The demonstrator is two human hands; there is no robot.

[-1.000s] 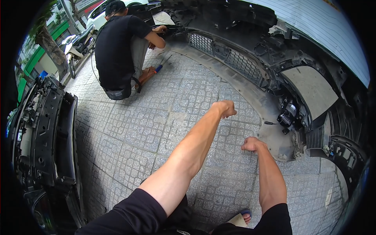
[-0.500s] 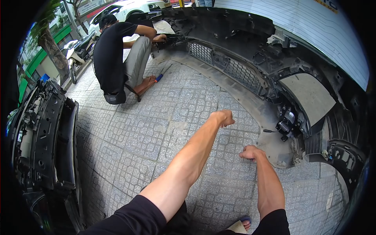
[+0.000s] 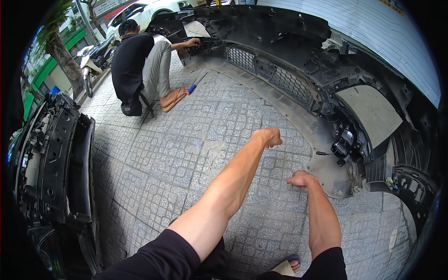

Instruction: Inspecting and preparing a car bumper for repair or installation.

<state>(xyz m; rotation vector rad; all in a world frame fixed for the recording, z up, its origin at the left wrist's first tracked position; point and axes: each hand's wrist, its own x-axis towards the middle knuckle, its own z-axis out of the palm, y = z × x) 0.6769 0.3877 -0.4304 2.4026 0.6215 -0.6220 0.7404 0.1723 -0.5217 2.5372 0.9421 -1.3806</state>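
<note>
My left hand (image 3: 269, 137) hangs at the end of my outstretched arm, over the paving and short of the bumper. Its fingers are curled down and closed, and no object shows in them. Closer to me, my right hand (image 3: 302, 178) is also closed, its knuckles pointing left. Nothing sticks out of it, though the inside of both hands is hidden. The right hand is nearest to the inner face of a large black car bumper (image 3: 298, 116). A black lamp unit (image 3: 344, 142) is fixed in that bumper, with a dark stub (image 3: 323, 153) jutting out toward my hands.
A co-worker (image 3: 133, 65) in black squats at the bumper's far left end, one hand on it. A blue-handled screwdriver (image 3: 192, 88) lies by their sandal. Another black car part (image 3: 53, 163) stands along the left. Behind are a tree (image 3: 63, 58), motorbike (image 3: 91, 60) and white car (image 3: 140, 16).
The co-worker's posture has shifted: the back is more upright and the arm reaches lower to the bumper. My own hands keep almost the same place and shape.
</note>
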